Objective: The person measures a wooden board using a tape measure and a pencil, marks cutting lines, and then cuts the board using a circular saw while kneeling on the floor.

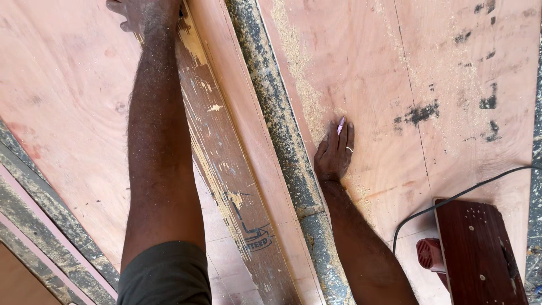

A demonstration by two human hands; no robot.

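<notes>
Two hands were on the wood. The left hand [142,12] reached far out, at the top edge of the view, and pressed on the end of a long worn plank [226,164]; whether its fingers were closed I cannot tell. The right hand [335,151] lay flat with fingers together on a plywood sheet [451,141], with a small pink marker [340,125] between the fingers. Sawdust [293,62] already lay along the sheet, so some cutting seemed done. A dark wooden tool [477,254] with a black cable [451,199] rested near. No more of the room was visible.
</notes>
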